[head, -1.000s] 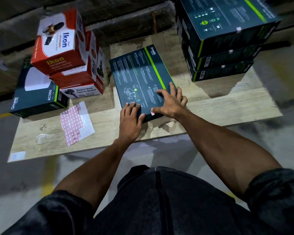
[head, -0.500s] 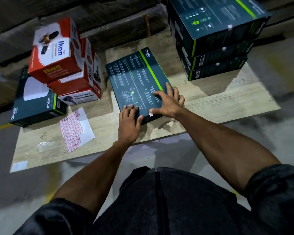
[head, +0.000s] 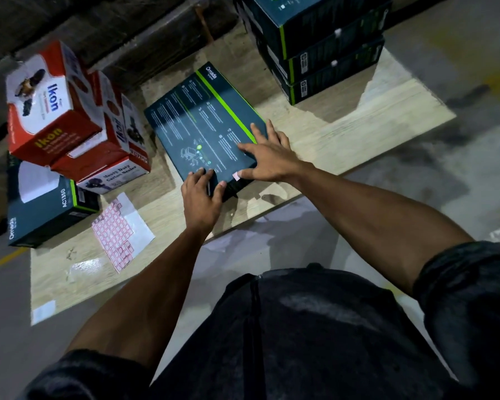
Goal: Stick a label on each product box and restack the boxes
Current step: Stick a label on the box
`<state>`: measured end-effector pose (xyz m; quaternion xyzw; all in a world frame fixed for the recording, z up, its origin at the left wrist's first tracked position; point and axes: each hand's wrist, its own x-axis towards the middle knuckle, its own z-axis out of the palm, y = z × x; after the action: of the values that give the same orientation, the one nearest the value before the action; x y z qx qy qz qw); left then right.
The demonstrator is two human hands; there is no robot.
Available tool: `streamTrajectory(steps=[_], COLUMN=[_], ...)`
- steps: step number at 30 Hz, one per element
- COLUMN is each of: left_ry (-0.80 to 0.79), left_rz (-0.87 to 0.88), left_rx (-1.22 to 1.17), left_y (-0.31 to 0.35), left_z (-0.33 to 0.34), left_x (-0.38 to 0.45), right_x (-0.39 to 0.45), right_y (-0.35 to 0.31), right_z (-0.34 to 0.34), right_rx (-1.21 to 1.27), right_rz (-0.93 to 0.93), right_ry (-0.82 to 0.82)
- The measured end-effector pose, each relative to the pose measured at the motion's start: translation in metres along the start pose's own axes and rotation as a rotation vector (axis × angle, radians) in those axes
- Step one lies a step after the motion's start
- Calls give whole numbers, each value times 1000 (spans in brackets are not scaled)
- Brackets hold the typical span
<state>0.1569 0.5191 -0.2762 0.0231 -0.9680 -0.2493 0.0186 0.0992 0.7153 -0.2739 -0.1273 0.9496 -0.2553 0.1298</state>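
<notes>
Both hands lie flat, fingers spread, on the dark Omada box — left hand at its near corner, right hand beside a small pink label.

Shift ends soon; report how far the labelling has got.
Done, apparently: three dark boxes stacked at the far right. In hand: both hands, left and right, rest on the flat dark box, small label at its near edge. Left: red boxes.

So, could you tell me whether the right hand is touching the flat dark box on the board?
Touching. The head view shows the right hand lying flat on the dark box, fingers spread across its top near the green stripe.
</notes>
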Motion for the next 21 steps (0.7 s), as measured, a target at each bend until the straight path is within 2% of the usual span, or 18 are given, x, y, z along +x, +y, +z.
streamTrajectory(steps=[8,21], left_ry=[-12,0], left_rz=[19,53], left_rx=[42,66], left_y=[-3,-2], left_z=[-2,-3], left_x=[2,0], right_x=[-1,-1], right_y=[-6,-5], right_z=[9,19], right_rx=[-46,-147], right_rz=[11,-2], right_ry=[94,152])
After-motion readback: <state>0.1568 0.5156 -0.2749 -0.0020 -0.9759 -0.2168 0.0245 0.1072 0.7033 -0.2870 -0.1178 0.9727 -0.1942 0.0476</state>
